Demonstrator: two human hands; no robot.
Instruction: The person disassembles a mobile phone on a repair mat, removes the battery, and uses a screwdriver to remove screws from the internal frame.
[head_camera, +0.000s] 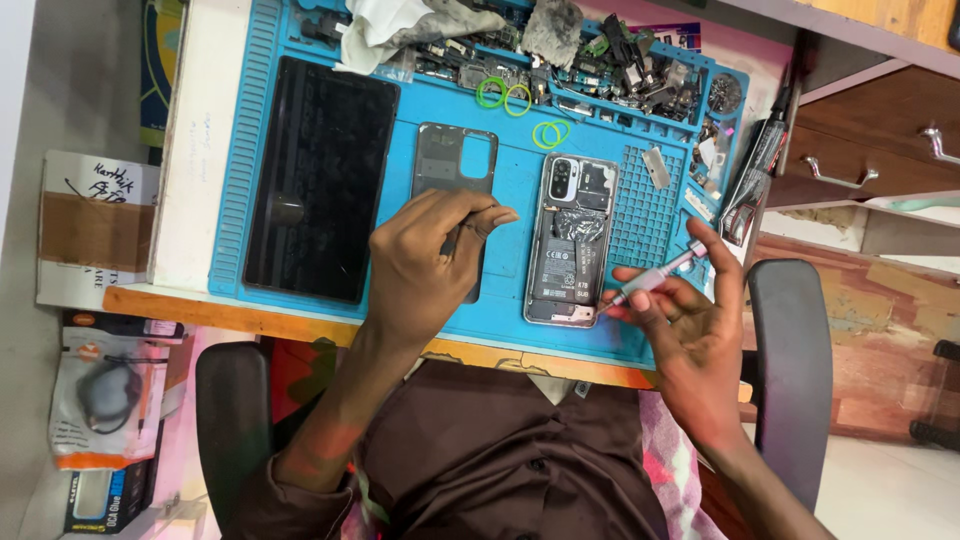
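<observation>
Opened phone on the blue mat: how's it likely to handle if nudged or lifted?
The opened phone lies flat, so it should slide rather than tip. Its back is off and the internals are exposed, so it is probably fragile. The right hand holds a screwdriver at its bottom corner.

Opened phone (570, 240), insides bared, flat on blue mat; slim silver screwdriver (655, 280) at its lower corner.

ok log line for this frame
left hand: on back cover | right hand: holds screwdriver, tip at opened phone | blue mat

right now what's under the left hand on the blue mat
Under the left hand lies a dark phone back cover on the blue mat; its top with the camera cutout shows. The hand hides its lower middle.
</observation>
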